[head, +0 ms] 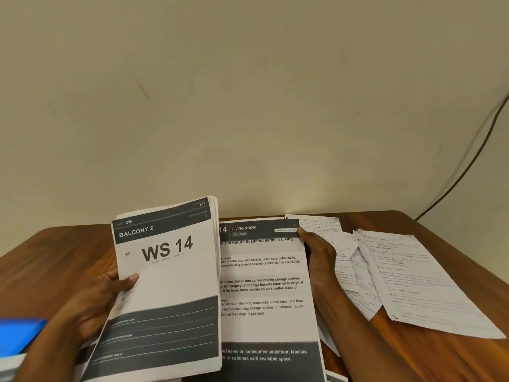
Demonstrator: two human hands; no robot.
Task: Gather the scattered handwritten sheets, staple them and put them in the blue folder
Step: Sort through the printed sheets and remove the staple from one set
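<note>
Brown wooden desk: your right hand, fingers flat on a printed page, sits nearest the white handwritten sheets at 3 o'clock; your left hand grips a printed stack.

Office-like desk (wooden), strewn with printed sheets.

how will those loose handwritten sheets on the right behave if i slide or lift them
The handwritten sheets look thin and single, so they would probably flop if lifted by one edge. They overlap at angles, so a push likely fans them further rather than squaring them. They look very light; on the smooth wooden table they may slip easily.
</note>
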